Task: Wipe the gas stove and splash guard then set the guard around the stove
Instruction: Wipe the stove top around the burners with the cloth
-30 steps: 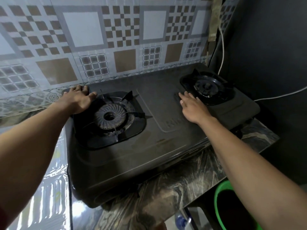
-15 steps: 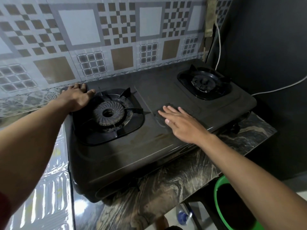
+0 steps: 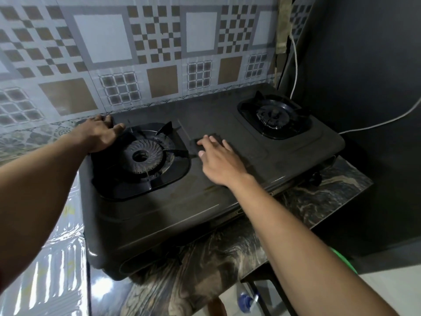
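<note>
A dark two-burner gas stove (image 3: 182, 213) stands on a marbled counter (image 3: 319, 197). My left hand (image 3: 100, 135) grips its back left corner, beside the left burner (image 3: 142, 156). My right hand (image 3: 221, 163) lies flat in the stove's middle, fingers pressing a dark wiping pad (image 3: 194, 145) just right of the left burner's tray. The right burner (image 3: 273, 116) is uncovered. A tile-patterned foil splash guard (image 3: 159, 65) stands behind the stove. Its shiny side panel (image 3: 52, 270) shows at the lower left.
A dark wall closes the right side, with a white cable (image 3: 296, 65) running down and across it. A green bucket (image 3: 341, 256) sits below the counter's right end. A bottle with a blue cap (image 3: 246, 299) is on the floor.
My right hand has slid with the pad from beside the right burner leftwards across the stove's middle to the left burner's tray. My left hand has stayed on the back left corner.
</note>
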Available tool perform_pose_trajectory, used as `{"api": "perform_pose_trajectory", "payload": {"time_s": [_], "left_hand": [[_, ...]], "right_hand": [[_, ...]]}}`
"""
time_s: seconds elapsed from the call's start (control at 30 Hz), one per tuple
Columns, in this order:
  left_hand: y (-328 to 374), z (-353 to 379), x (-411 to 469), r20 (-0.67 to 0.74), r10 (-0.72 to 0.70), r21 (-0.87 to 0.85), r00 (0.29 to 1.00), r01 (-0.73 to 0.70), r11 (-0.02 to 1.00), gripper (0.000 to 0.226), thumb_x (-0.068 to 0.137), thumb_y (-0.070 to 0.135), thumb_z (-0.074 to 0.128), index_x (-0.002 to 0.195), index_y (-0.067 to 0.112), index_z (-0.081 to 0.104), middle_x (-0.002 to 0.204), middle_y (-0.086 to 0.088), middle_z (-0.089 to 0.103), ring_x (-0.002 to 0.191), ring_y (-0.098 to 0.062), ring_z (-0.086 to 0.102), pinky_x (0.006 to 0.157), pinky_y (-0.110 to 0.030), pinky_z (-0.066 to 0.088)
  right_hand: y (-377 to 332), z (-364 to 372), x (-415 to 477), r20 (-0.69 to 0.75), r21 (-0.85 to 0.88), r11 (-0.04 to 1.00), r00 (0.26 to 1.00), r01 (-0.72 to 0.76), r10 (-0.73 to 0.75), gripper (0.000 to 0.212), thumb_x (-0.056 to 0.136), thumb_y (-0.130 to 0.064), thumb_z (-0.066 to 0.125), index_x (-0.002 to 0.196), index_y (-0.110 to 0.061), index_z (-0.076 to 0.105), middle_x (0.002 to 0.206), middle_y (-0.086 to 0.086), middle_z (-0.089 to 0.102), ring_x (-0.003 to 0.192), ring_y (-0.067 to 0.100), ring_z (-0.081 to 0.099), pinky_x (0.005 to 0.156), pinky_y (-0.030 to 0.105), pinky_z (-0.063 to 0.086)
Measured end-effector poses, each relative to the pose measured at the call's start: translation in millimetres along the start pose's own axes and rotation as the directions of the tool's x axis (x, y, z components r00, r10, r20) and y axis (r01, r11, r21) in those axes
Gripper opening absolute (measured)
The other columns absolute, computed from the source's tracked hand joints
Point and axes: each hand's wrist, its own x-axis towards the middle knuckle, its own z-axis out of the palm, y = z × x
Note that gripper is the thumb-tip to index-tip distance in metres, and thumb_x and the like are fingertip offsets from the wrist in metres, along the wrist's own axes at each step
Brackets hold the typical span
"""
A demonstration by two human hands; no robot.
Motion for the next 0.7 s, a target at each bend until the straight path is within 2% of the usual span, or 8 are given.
{"api": "perform_pose_trajectory", "payload": {"time_s": [0.13, 0.3, 0.4, 0.5, 0.6, 0.7], "left_hand": [[2, 1, -4, -0.004, 0.055, 0.03, 0.998, -0.055, 0.998, 0.067, 0.101, 0.056, 0.027, 0.152, 0.012, 0.034, 0.16, -0.018, 0.026, 0.147, -0.034, 0.024, 0.119, -0.043, 0.018], [6, -6, -10, -0.001, 0.035, 0.014, 0.999, -0.035, 0.999, 0.063, 0.102, 0.054, 0.028, 0.148, 0.012, 0.041, 0.159, -0.016, 0.03, 0.147, -0.031, 0.027, 0.119, -0.04, 0.02], [6, -8, -13, -0.016, 0.017, -0.054, 1.0, -0.018, 0.998, 0.064, 0.101, 0.057, 0.028, 0.148, 0.015, 0.044, 0.158, -0.014, 0.033, 0.145, -0.032, 0.031, 0.118, -0.04, 0.021], [10, -11, -13, -0.04, -0.017, -0.125, 0.999, 0.012, 0.992, 0.072, 0.097, 0.066, 0.022, 0.148, 0.019, 0.044, 0.157, -0.012, 0.038, 0.144, -0.032, 0.034, 0.118, -0.041, 0.023], [30, -17, -8, -0.053, -0.034, -0.181, 0.998, 0.024, 0.983, 0.082, 0.093, 0.074, 0.014, 0.149, 0.021, 0.041, 0.155, -0.013, 0.04, 0.141, -0.035, 0.038, 0.117, -0.045, 0.027], [65, -24, 1, -0.092, 0.03, -0.267, 0.995, -0.054, 0.962, 0.083, 0.094, 0.073, 0.015, 0.148, 0.016, 0.043, 0.154, -0.014, 0.041, 0.14, -0.036, 0.039, 0.115, -0.044, 0.028]], "right_hand": [[14, -4, 2, 0.092, 0.043, 0.998, 0.995, 0.043, -0.047, 0.048, 0.106, -0.036, 0.032, 0.152, -0.024, 0.034, 0.165, 0.001, 0.02, 0.152, 0.014, 0.011, 0.123, 0.037, 0.004], [42, -18, 17, 0.117, -0.021, 1.0, 0.993, -0.002, 0.005, 0.055, 0.106, -0.039, 0.027, 0.158, -0.021, 0.022, 0.167, 0.001, 0.008, 0.153, 0.012, 0.004, 0.123, 0.037, 0.0], [58, -22, 24, 0.141, -0.047, 0.999, 0.99, -0.002, 0.008, 0.057, 0.105, -0.041, 0.023, 0.159, -0.021, 0.017, 0.167, 0.001, 0.005, 0.153, 0.012, 0.001, 0.122, 0.037, -0.001], [77, -25, 24, 0.096, -0.065, 0.998, 0.995, -0.025, 0.032, 0.057, 0.105, -0.041, 0.023, 0.158, -0.021, 0.016, 0.167, 0.002, 0.006, 0.153, 0.014, 0.001, 0.121, 0.036, -0.002], [95, -31, 24, 0.021, -0.041, 0.997, 0.997, -0.068, 0.069, 0.055, 0.104, -0.037, 0.032, 0.155, -0.018, 0.022, 0.166, 0.009, 0.015, 0.152, 0.02, 0.011, 0.122, 0.037, 0.005], [108, -37, 30, 0.031, -0.009, 0.998, 0.997, -0.064, 0.064, 0.051, 0.104, -0.035, 0.036, 0.15, -0.015, 0.031, 0.164, 0.009, 0.02, 0.152, 0.021, 0.014, 0.121, 0.036, 0.008]]}}
